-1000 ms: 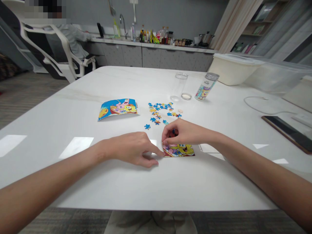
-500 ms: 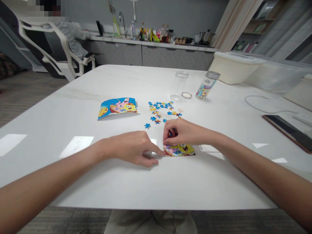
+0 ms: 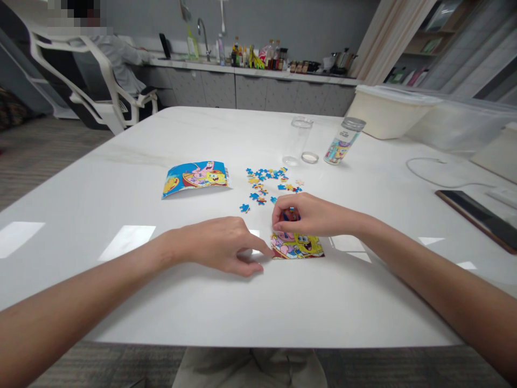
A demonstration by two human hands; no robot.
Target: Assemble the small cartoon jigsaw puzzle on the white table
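A partly assembled cartoon puzzle point(image 3: 305, 246) lies flat on the white table point(image 3: 194, 307). My left hand point(image 3: 226, 245) touches its lower left corner with the index fingertip, thumb apart, holding nothing. Over the puzzle's upper left part is my right hand point(image 3: 301, 213), thumb and fingers pinched together; whatever is between the fingertips is too small to make out. Loose puzzle pieces point(image 3: 266, 174) are scattered beyond the right hand, with one blue piece point(image 3: 244, 208) lying nearer. A curved picture sheet point(image 3: 196, 179) rests to their left.
Behind the pieces stand a clear jar point(image 3: 298, 141), its ring lid point(image 3: 309, 157) and a printed canister point(image 3: 344, 141). At right are a phone point(image 3: 479, 218), a cable point(image 3: 444, 178) and plastic bins point(image 3: 391, 113). A person point(image 3: 121, 62) sits at the back left.
My right hand has moved slightly up and away from the puzzle's left edge, uncovering more of the picture. My left hand stays in place.
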